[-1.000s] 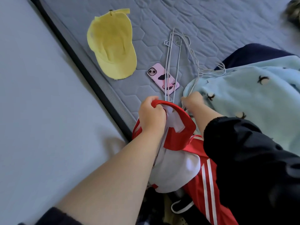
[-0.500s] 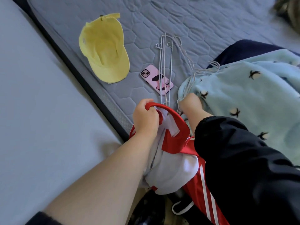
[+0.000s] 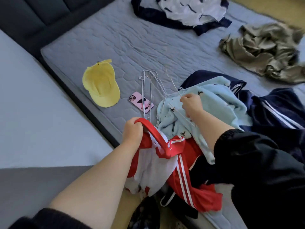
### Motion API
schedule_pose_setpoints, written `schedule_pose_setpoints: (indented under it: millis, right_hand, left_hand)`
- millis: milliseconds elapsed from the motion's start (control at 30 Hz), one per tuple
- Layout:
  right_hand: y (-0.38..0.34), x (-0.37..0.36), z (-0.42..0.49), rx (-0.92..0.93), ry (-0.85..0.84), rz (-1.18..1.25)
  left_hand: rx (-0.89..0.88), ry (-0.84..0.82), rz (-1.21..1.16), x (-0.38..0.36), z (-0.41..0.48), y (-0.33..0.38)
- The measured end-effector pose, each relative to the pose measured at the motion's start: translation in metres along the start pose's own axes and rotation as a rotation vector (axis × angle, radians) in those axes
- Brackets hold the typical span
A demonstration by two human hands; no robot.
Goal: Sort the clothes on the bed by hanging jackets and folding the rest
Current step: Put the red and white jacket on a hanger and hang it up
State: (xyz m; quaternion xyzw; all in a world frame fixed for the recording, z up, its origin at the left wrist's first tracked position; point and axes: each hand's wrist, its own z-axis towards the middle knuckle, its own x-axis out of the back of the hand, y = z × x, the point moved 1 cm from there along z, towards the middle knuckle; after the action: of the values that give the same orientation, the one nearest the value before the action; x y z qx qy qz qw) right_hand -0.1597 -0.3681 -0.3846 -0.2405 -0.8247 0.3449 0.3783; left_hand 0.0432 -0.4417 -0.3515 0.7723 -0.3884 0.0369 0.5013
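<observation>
left hand (image 3: 132, 129): fingers curled tight round the collar of the red jacket (image 3: 179, 164), lifting it. white lining shows, and the body and white-striped sleeve hang down toward 6 o'clock over the bed edge.

right hand (image 3: 191, 104): fingers closed, pinching a white wire hanger (image 3: 179, 114) held over the light blue fleece (image 3: 219, 100).

key relation: the held hanger lies at about 2 o'clock from the collar, near but not touching. its long axis runs roughly 10 to 4 o'clock. the right hand has the hanger and the left has the neck opening, so i judge the next move needs the hanger turned and brought down toward 8 o'clock into the collar.

spare hangers (image 3: 148, 75) lie flat at 12 o'clock from the left hand, their long axis 12 to 6.

surface: grey quilted mattress (image 3: 115, 47). yellow cap (image 3: 100, 88) and pink phone (image 3: 141, 104) at 11 o'clock. navy striped jacket (image 3: 277, 113) at 3 o'clock, olive garment (image 3: 264, 47) at 2, navy-and-white garment (image 3: 181, 12) at 12. dark headboard (image 3: 33, 10) at 10 o'clock.
</observation>
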Motion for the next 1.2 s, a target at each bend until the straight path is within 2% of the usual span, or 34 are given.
schedule_pose_setpoints:
  millis: [167,300,400,567,733,833,967,1100,1200]
  right_hand:
    - [-0.02,0.078,-0.089,0.12,-0.023,-0.008]
    - [-0.022,0.127,-0.156,0.082,0.024,0.08]
    - [-0.029,0.16,-0.203,0.091,0.021,0.023]
    - [-0.061,0.211,-0.273,0.208,0.161,-0.056]
    - [-0.072,0.265,-0.34,0.313,0.335,-0.106]
    - [-0.064,0.294,-0.38,0.33,0.424,-0.14]
    - [-0.046,0.332,-0.435,0.314,0.5,-0.205]
    - [-0.044,0.363,-0.484,0.354,0.44,-0.144]
    - [-0.047,0.385,-0.51,0.415,0.418,-0.052]
  left_hand:
    - [-0.139,-0.054,0.083,0.017,-0.079,0.076]
    - [-0.258,-0.084,0.191,0.03,-0.14,0.124]
    - [-0.311,-0.106,0.256,0.039,-0.166,0.151]
    - [-0.431,-0.213,0.466,0.052,-0.214,0.193]
    - [-0.578,-0.179,0.456,0.069,-0.255,0.229]
    - [-0.702,-0.268,0.477,0.073,-0.283,0.248]
    - [-0.875,-0.312,0.558,0.057,-0.335,0.264]
    - [-0.988,-0.36,0.568,0.022,-0.399,0.276]
    - [-1.053,-0.48,0.533,-0.011,-0.458,0.283]
